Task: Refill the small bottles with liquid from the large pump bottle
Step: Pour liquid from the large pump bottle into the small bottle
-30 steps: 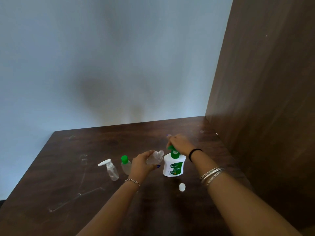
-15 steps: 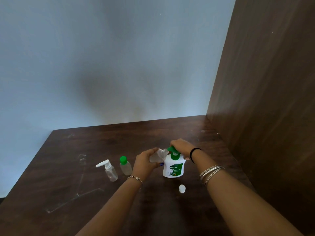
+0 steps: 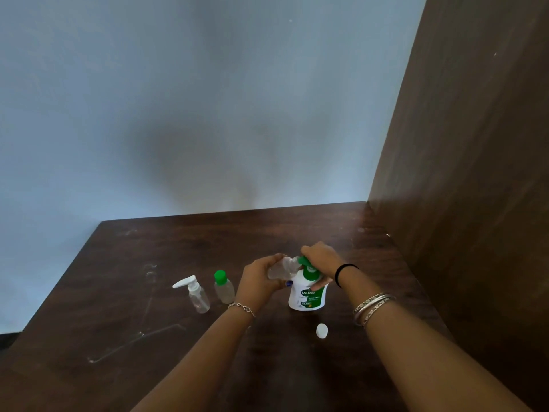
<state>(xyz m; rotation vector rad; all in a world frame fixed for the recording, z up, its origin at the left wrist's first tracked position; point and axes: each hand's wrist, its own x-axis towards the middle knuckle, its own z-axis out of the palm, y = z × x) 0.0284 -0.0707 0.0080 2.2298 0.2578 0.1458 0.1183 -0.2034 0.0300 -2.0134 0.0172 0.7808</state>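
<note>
Left hand [image 3: 261,278] is gripping a tilted clear small bottle [image 3: 282,267] at centre frame, its mouth meeting the green pump nozzle of the large pump bottle [image 3: 307,295], while the right hand [image 3: 319,258] is curling over the pump head, just beyond a loose white cap [image 3: 321,330].

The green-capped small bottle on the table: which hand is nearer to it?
Left. The left hand is just right of the green-capped bottle; the right hand is farther right, atop the Dettol pump bottle.
</note>
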